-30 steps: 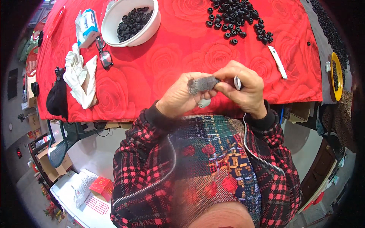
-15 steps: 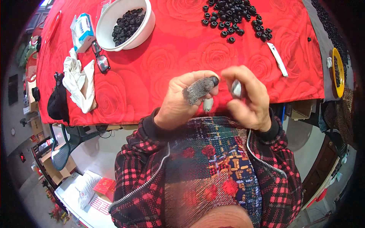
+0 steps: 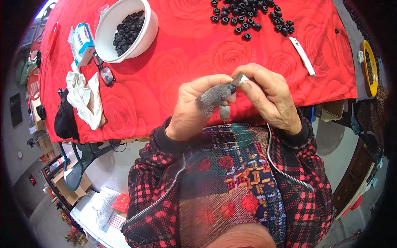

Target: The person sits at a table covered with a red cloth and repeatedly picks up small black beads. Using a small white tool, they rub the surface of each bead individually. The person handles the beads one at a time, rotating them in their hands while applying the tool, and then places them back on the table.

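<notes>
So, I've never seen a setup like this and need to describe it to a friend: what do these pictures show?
There's no machine, just a person working bare-handed. Everything is seen from one wide camera on their head, looking down, so straight edges bend near the rim.

On the red cloth lie loose pieces, a white bowl of similar black pieces, glasses, white fabric and a white strip.

The left hand holds a round black part beside something fuzzy and grey, perhaps a finger cover. The right hand holds a small metal piece up close to that part.
</notes>
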Motion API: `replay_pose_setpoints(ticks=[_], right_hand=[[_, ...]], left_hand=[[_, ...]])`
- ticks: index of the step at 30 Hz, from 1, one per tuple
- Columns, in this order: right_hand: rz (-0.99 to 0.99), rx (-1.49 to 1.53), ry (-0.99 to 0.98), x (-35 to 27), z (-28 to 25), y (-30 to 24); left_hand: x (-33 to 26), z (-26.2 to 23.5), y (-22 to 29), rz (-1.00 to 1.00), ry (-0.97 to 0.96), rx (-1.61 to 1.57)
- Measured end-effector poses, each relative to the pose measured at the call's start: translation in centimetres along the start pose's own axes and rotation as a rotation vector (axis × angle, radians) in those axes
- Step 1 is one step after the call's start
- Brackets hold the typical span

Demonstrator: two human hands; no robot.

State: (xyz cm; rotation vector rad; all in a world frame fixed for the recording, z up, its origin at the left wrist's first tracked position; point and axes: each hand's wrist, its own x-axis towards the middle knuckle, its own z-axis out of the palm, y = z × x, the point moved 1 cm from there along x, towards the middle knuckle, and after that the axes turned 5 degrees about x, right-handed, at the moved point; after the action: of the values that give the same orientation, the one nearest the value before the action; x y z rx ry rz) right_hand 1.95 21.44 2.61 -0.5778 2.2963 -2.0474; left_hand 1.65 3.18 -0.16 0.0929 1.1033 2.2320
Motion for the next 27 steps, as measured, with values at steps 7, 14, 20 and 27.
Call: replay_pose_setpoints(ticks=[7,14,20,27], right_hand=[[-0.023,0.01,-0.029,0.1,-0.4,0.9],[-0.016,-0.04,-0.039,0.2,-0.6,1.5],[-0.008,-0.07,-0.042,0.3,-0.8,1.8],[-0.026,-0.079,-0.052,0.5,-0.8,2.5]], left_hand=[[0.5,-0.3,-0.1,-0.014,0.0,-0.009],[0.7,-0.7,-0.2,-0.044,-0.025,-0.029],[0.9,-0.8,-0.3,-0.062,-0.012,-0.021],[1.1,-1.2,-0.4,-0.09,-0.015,-0.029]])
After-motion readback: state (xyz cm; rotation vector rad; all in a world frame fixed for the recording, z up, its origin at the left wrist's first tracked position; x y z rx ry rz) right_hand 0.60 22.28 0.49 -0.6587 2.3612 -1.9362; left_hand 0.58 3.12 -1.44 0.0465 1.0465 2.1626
